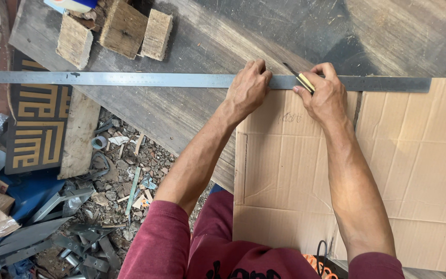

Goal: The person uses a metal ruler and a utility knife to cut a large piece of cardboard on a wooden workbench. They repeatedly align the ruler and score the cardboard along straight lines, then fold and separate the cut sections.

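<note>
A long steel ruler (130, 79) lies across a dark wooden workbench (192, 36) along the far edge of a flattened brown cardboard sheet (403, 155). My left hand (249, 89) presses the ruler down with its fingers. My right hand (326, 95) grips a yellow-and-black utility knife (301, 78), its blade tip against the ruler just right of my left hand. Faint pencil writing shows on the cardboard below my hands.
Three rough wooden blocks (125, 28) sit at the bench's far left. Below the bench lie rubble, metal scraps (63, 227) and a patterned panel (34, 124). Orange-handled scissors (318, 261) rest near my lap at the cardboard's near edge.
</note>
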